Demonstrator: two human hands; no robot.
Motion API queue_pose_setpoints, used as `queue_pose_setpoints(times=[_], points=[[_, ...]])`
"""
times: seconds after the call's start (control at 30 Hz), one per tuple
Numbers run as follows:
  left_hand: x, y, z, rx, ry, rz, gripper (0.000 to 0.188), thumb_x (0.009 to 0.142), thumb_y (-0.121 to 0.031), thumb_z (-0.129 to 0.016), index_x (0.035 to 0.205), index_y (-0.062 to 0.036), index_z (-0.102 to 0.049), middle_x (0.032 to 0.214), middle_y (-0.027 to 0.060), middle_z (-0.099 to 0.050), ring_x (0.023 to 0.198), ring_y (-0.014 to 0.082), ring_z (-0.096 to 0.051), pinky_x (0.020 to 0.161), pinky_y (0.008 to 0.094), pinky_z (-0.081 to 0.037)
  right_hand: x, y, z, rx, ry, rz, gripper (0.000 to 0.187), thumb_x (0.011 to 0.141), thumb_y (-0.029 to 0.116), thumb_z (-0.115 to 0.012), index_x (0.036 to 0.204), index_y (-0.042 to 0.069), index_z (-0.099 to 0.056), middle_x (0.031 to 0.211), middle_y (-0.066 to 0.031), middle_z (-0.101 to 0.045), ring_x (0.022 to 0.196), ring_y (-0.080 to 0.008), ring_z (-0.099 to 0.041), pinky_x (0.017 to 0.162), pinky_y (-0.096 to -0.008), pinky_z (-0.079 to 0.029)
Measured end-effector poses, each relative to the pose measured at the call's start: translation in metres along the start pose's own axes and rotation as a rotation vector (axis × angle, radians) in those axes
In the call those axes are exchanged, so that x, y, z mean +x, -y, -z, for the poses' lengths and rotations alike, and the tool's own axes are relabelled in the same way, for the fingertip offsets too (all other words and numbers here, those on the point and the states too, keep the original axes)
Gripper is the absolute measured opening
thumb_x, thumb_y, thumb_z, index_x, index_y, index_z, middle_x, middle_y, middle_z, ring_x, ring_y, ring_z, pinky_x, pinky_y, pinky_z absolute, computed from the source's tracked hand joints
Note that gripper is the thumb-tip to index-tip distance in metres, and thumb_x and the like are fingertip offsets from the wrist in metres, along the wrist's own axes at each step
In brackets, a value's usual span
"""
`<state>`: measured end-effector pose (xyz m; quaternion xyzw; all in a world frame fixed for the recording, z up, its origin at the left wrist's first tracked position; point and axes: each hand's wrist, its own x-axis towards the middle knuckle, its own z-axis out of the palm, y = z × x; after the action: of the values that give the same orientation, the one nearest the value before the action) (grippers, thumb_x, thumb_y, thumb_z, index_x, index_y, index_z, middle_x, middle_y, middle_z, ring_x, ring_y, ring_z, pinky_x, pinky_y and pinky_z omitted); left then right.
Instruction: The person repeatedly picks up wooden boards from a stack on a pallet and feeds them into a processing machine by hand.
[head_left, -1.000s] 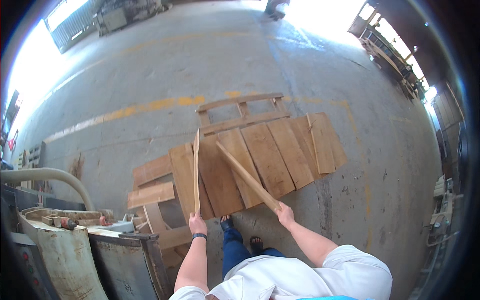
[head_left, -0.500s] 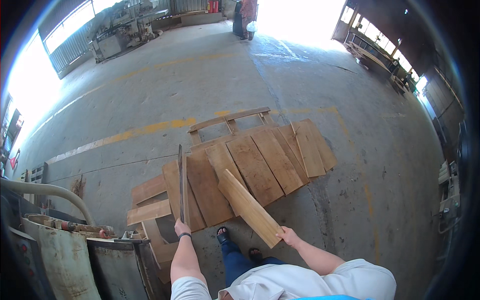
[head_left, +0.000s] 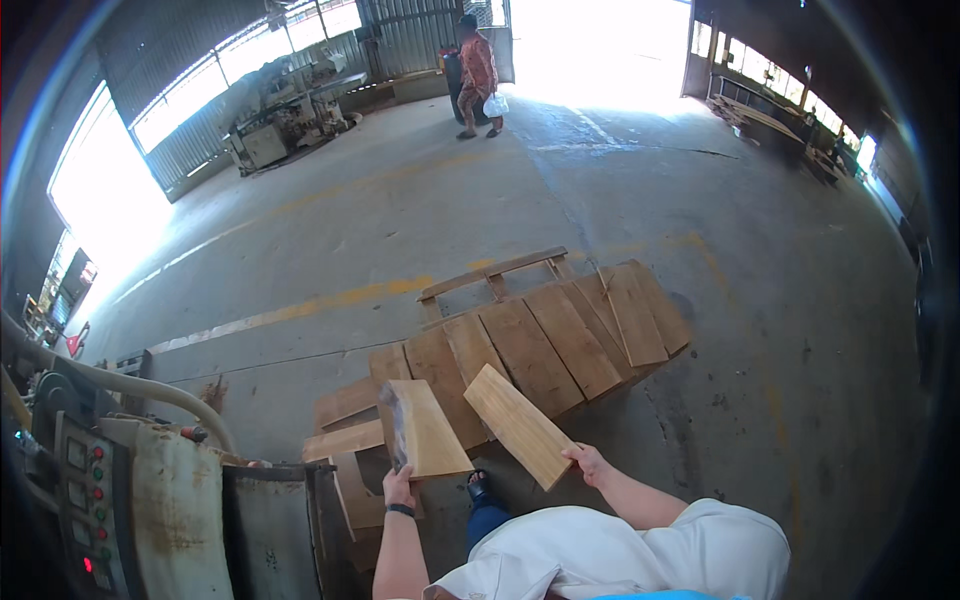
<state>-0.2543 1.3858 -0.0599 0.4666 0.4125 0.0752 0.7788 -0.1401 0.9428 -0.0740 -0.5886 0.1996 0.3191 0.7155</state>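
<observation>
My left hand (head_left: 399, 489) is closed on the near end of a wooden board with a dark, rough edge (head_left: 432, 430), whose pale face is turned up. In my right hand (head_left: 587, 466) is the near right corner of a second, straight-edged light board (head_left: 518, 425). Both boards are held in the air, slanting away from me and apart from each other. Beyond them, several wide brown planks (head_left: 540, 335) lie side by side on a low wooden pallet (head_left: 495, 272). Shorter board pieces (head_left: 345, 402) lie left of that row.
At the left stands a worn machine (head_left: 175, 500) with a button panel (head_left: 97, 500) and a thick hose (head_left: 165, 390). Across the concrete floor a person (head_left: 477, 75) carries a white bag. Another machine (head_left: 285, 120) stands at the far left wall; timber (head_left: 755, 115) is stacked at the far right.
The left board was edge-on and has turned so its broad face shows. The view has tilted up, bringing the far person and the button panel into fuller sight.
</observation>
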Motion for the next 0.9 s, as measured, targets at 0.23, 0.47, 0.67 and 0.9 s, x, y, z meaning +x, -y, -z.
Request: queue_pose_setpoints(times=[0.23,0.47,0.67,0.9], points=[[-0.169,0.014,0.034,-0.434,0.055,-0.103,0.028,0.086,-0.007,-0.07,0.113,0.0004,-0.063,0.11,0.0103,-0.069,0.098,0.0243,-0.069,0.085,0.0374,-0.06,-0.021,0.015,-0.016,-0.034,0.051,0.081,0.041,0.084,0.015,-0.072,0.122,0.0,-0.065,0.111,-0.0069,-0.069,0.101,-0.018,-0.062,0.095,-0.0339,-0.047],[-0.305,0.003,0.101,-0.467,-0.179,-0.406,0.029,0.088,-0.008,-0.069,0.114,-0.0003,-0.06,0.106,0.01,-0.069,0.095,0.0241,-0.07,0.082,0.0363,-0.06,-0.076,0.022,-0.039,0.024,0.312,-0.004,0.043,0.086,0.014,-0.073,0.126,0.003,-0.062,0.114,-0.0036,-0.067,0.105,-0.0172,-0.063,0.096,-0.0348,-0.05],[-0.37,0.025,0.188,-0.466,-0.387,-0.491,0.028,0.088,-0.013,-0.068,0.111,0.0,-0.061,0.108,0.0123,-0.068,0.093,0.0237,-0.069,0.076,0.033,-0.059,-0.098,0.007,-0.097,0.053,0.689,-0.027,0.05,0.087,0.017,-0.074,0.132,0.004,-0.058,0.118,-0.0016,-0.065,0.107,-0.0135,-0.062,0.097,-0.0328,-0.05],[-0.454,0.065,0.268,-0.706,-0.471,-0.542,0.035,0.092,-0.019,-0.07,0.118,0.0023,-0.061,0.112,0.0136,-0.07,0.099,0.023,-0.068,0.086,0.0321,-0.057,-0.137,-0.042,-0.209,-0.093,0.832,-0.102,0.041,0.088,0.024,-0.073,0.124,0.006,-0.062,0.114,-0.0007,-0.064,0.106,-0.0136,-0.061,0.095,-0.0327,-0.049]])
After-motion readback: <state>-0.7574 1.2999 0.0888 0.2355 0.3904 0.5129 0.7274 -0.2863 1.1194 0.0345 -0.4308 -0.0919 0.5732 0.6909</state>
